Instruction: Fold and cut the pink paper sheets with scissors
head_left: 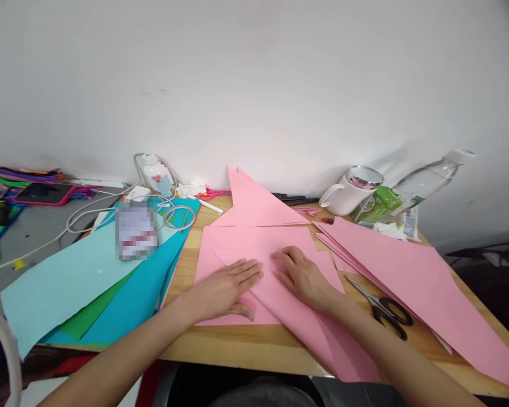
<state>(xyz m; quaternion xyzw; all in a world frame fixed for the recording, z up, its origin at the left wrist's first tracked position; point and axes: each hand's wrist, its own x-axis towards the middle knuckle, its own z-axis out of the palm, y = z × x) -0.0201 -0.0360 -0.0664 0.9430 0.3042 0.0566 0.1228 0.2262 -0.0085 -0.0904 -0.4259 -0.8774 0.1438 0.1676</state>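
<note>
Pink paper lies on the wooden table in front of me, one sheet [254,234] flat beneath and another pink sheet [318,339] folded over on top, its lower end hanging past the table's front edge. My left hand [227,288] rests flat on the folded sheet, fingers stretched out and thumb apart. Opposite it, my right hand [303,277] touches the same sheet with bent fingers, thumb held away from them. To the right are scissors [384,308] with black handles, beside a stack of pink sheets [407,265].
Folded pink paper [254,198] leans near the wall. Blue and green sheets [152,282] lie left under a blurred device [136,230] with a white cable. A white mug [343,192], a green box [377,204] and a tilted clear bottle [428,178] stand back right.
</note>
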